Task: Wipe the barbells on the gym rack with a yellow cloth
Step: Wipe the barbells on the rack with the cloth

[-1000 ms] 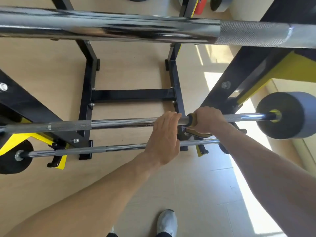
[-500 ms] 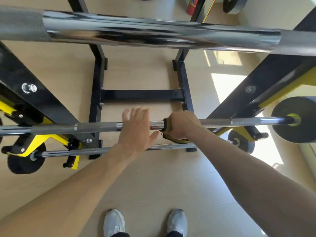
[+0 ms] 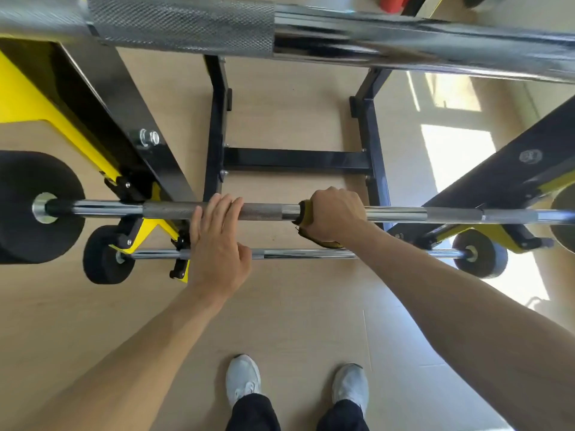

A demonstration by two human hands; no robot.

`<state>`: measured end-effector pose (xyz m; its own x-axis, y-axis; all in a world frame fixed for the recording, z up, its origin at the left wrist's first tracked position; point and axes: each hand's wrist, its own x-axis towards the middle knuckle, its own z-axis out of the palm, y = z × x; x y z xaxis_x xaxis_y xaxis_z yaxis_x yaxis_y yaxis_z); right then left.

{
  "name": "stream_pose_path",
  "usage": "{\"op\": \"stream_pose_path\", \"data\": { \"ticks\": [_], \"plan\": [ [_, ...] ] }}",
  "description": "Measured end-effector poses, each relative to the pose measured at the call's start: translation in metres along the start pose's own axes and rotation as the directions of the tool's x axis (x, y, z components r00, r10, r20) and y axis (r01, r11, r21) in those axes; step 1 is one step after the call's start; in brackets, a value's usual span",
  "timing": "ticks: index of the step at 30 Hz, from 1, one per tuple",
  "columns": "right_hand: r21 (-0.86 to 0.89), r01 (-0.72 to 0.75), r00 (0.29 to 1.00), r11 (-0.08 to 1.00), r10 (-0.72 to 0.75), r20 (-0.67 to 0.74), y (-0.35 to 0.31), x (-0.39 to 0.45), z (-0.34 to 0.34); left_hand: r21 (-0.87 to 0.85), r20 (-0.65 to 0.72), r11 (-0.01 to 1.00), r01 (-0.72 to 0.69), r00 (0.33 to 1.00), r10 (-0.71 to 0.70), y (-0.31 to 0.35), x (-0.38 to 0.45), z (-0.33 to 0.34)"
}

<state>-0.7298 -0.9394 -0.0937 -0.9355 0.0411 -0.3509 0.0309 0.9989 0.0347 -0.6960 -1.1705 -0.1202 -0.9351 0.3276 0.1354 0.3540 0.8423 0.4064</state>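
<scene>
Nearest the camera, two grey shoes (image 3: pixel 242 379) and dark trouser legs were seen on the pale wooden floor (image 3: pixel 295 321). Both bare forearms were stretched forward over it. The left hand (image 3: pixel 217 244) was held open, its straight fingers laid over the knurled part of the middle barbell (image 3: pixel 264 211). The right hand (image 3: pixel 334 213) was curled round the same bar just beside it, with the yellow cloth (image 3: pixel 306 213) wrapped between palm and steel, one corner of it hanging below the fist. A thinner lower barbell (image 3: pixel 295 254) with small black plates was partly hidden behind the left hand and right wrist. The middle bar was carried on the black-and-yellow gym rack (image 3: pixel 130 126), a large black plate (image 3: pixel 37 209) being fitted at its left end. Beyond, the rack's black base crossbar (image 3: pixel 295 160) was seen on the floor. A thick upper barbell (image 3: pixel 311 32) was stretched across the top of the view, blurred, and the far room was largely blocked by it.
</scene>
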Motion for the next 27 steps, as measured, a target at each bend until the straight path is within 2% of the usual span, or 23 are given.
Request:
{"op": "stream_pose_path", "data": {
  "ticks": [5,8,10,13,16,19,23,27],
  "plan": [
    [0.0,-0.025,0.999,1.0,0.025,-0.041,-0.054,0.005,-0.005,-0.141,0.018,0.99,0.01,1.0,-0.008,-0.008,-0.001,-0.008],
    [0.017,-0.023,0.998,1.0,0.024,-0.053,-0.096,0.007,-0.008,-0.209,-0.035,0.975,0.076,0.996,-0.085,-0.011,-0.008,-0.02],
    [0.032,0.014,0.998,0.999,-0.012,-0.061,-0.12,0.009,-0.01,-0.207,-0.12,0.972,0.111,0.983,-0.138,-0.018,-0.015,-0.029],
    [0.043,0.109,0.989,0.993,-0.104,-0.108,-0.152,0.014,-0.015,-0.309,-0.235,0.933,0.182,0.936,-0.261,-0.036,-0.026,-0.04],
    [0.027,0.219,0.963,0.975,-0.212,-0.165,-0.187,0.018,-0.019,-0.396,-0.199,0.864,0.31,0.89,-0.41,-0.052,-0.033,-0.045],
    [-0.01,0.259,0.94,0.966,-0.254,-0.229,-0.211,0.02,-0.019,-0.419,-0.201,0.834,0.359,0.859,-0.471,-0.063,-0.04,-0.045],
    [-0.057,0.339,0.878,0.939,-0.338,-0.34,-0.238,0.019,-0.003,-0.468,-0.245,0.813,0.347,0.832,-0.497,-0.069,-0.047,-0.04],
    [-0.103,0.404,0.799,0.909,-0.405,-0.444,-0.257,0.017,0.012,-0.525,-0.269,0.72,0.454,0.714,-0.647,-0.081,-0.055,-0.038]
  ]
}}
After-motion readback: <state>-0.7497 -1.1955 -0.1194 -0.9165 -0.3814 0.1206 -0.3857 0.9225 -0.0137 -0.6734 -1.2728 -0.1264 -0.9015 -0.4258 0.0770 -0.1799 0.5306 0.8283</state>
